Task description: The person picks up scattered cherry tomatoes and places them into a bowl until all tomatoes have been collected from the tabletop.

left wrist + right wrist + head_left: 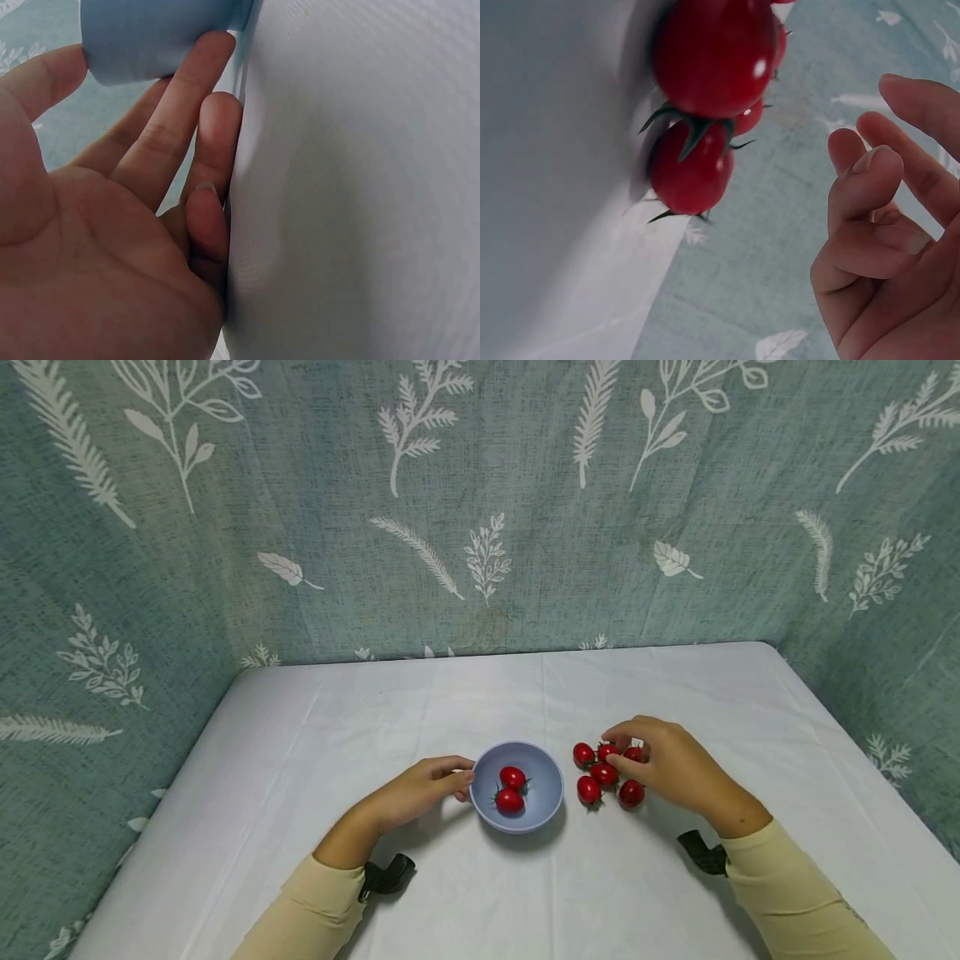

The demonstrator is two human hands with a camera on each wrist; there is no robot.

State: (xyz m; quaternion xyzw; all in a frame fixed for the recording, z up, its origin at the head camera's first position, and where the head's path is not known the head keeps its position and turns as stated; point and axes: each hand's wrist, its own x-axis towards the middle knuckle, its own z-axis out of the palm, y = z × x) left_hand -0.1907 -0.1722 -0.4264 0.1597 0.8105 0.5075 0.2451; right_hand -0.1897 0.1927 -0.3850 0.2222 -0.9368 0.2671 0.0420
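Observation:
A blue bowl (543, 793) stands on the white-covered table and holds two red cherry tomatoes (510, 802) with green stems. My left hand (420, 789) rests its thumb and fingertips against the bowl's left outer side, its fingers fairly straight in the left wrist view. To the bowl's right lies a loose group of several cherry tomatoes (588, 789). My right hand (671, 764) hovers over the right part of this group, thumb and fingers loosely bent. In the right wrist view, nothing sits between its fingers, and the nearest tomato (716, 56) is apart from them.
A white cloth (360, 710) covers the table. Behind it and along both sides hangs a green curtain (315, 602) with white leaf prints. Black wrist cameras (388, 875) sit at both beige sleeves (787, 893).

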